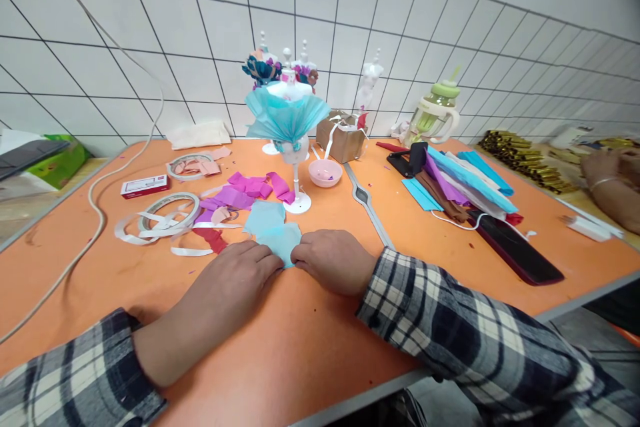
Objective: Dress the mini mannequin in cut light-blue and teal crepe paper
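A small piece of light blue crepe paper [280,242] lies on the orange table. My left hand [243,273] has its fingers closed on the near left corner. Opposite it, my right hand [333,260] pinches the near right edge, its fingertips partly hidden. A second blue crepe paper piece [265,215] lies just beyond, partly under the first. Behind the papers stands a white mini mannequin [296,197] on a round base, with a pleated turquoise paper ruffle [287,112] around its chest. Magenta and purple paper scraps [235,193] lie to the left of its base.
Tape rolls [170,213], a staple box [145,186] and a white cable [95,190] lie left. A pink bowl [325,173] and cardboard box [340,137] sit behind. Right are folded papers [450,177], a phone [517,247], a bottle [435,113] and another person's arm [613,187].
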A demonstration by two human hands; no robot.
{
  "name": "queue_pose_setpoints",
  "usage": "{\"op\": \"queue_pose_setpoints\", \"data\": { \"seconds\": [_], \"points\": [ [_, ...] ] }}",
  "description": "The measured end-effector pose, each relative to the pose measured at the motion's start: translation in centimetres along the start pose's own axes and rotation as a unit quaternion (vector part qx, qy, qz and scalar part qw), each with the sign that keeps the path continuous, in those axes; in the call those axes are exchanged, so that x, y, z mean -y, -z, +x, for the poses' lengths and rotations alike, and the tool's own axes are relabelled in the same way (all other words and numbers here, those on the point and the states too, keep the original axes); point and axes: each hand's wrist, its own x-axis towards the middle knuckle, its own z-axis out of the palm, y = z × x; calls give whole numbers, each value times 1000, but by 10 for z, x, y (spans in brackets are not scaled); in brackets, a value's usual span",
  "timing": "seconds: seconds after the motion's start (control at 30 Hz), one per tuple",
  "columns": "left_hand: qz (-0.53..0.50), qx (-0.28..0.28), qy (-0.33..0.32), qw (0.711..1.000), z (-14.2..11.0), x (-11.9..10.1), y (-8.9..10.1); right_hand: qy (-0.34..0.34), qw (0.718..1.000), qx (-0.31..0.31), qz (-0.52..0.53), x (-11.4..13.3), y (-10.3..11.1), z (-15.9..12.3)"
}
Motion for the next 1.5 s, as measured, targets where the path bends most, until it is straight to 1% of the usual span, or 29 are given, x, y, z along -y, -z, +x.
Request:
{"op": "queue_pose_setpoints", "data": {
  "seconds": [0.13,0.33,0.43,0.5,0.6,0.67,0.73,0.9,1.0,1.1,1.27,1.37,1.5],
  "points": [
    [6,-8,3,1000,1,-2,3,-3,1000,-9,-8,0,0,0],
    [20,5,6,1000,-1,-1,3,-17,1000,-9,-10,0,0,0],
    [34,15,9,999,-1,-1,3,-9,1000,-5,-14,0,0,-1],
    [48,27,5,998,0,-1,5,-7,1000,-13,-26,2,1,-1],
    [68,18,0,997,0,-2,7,18,998,-20,-56,3,5,-2],
    [68,8,-4,998,0,-2,8,35,997,-5,-66,4,8,-2],
    [56,5,-10,998,-1,-1,8,38,997,12,-63,3,9,-2],
    [21,-3,9,1000,-2,2,5,10,1000,9,-23,-1,7,-1],
    [30,19,24,999,0,1,5,-7,1000,16,11,-3,6,0],
    [47,32,22,998,1,-1,7,-13,999,14,30,-3,6,1],
    [49,17,10,999,2,-3,9,-17,1000,1,27,-2,6,1],
    [43,27,7,999,1,-1,9,-29,999,5,19,-2,6,1],
    [32,34,22,999,1,0,8,-38,999,12,20,-2,5,0]
  ]
}}
